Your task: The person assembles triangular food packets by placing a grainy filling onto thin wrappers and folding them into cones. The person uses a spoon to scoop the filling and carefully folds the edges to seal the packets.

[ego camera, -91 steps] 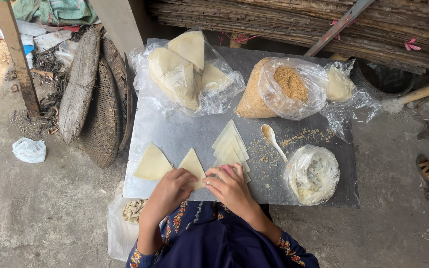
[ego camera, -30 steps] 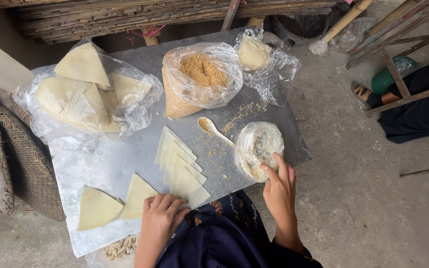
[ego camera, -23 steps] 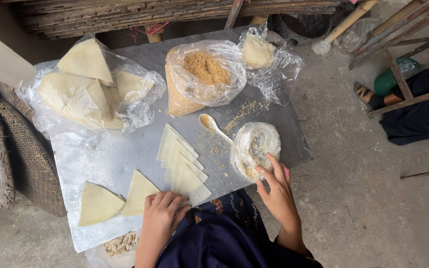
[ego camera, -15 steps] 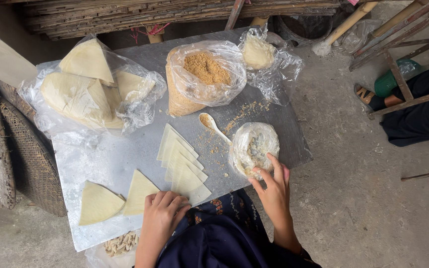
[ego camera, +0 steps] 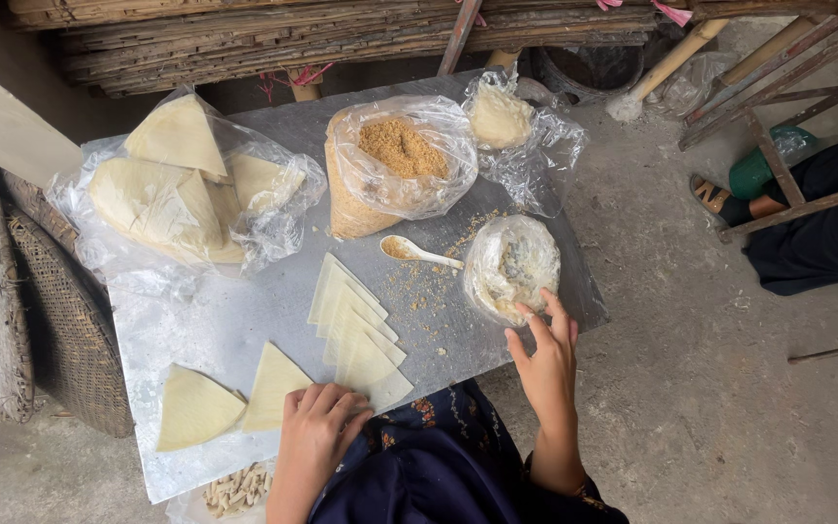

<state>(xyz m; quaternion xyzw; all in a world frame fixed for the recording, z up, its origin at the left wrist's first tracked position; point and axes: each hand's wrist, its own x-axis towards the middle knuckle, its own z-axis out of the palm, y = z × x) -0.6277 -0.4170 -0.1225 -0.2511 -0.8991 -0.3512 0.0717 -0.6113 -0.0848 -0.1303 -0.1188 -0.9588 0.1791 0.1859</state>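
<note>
Here the right hand (ego camera: 545,359) is open, fingers spread, its fingertips (ego camera: 526,312) touching the near rim of a small bowl wrapped in clear plastic (ego camera: 512,268) (what is inside looks like a pale paste, though the wrap blurs it). The left hand (ego camera: 320,427) lies flat and loosely curled on the near edge of the grey worktop (ego camera: 196,330), fingers resting on the lower corner of a folded triangular pastry sheet (ego camera: 272,386); it grips nothing. Just left of that hand lies a second folded triangle (ego camera: 192,409). Between the two hands a fanned stack of cut pastry strips (ego camera: 353,328) runs away from the body. Beyond the right hand, a white spoon (ego camera: 419,252) with brown crumbs in its bowl lies among scattered crumbs. Further out stand an open plastic bag of brown crumb filling (ego camera: 395,165) and, right of it, a smaller bag with a pale lump (ego camera: 501,116). Far beyond the left hand sits a large clear bag of stacked pastry wedges (ego camera: 181,189).
</note>
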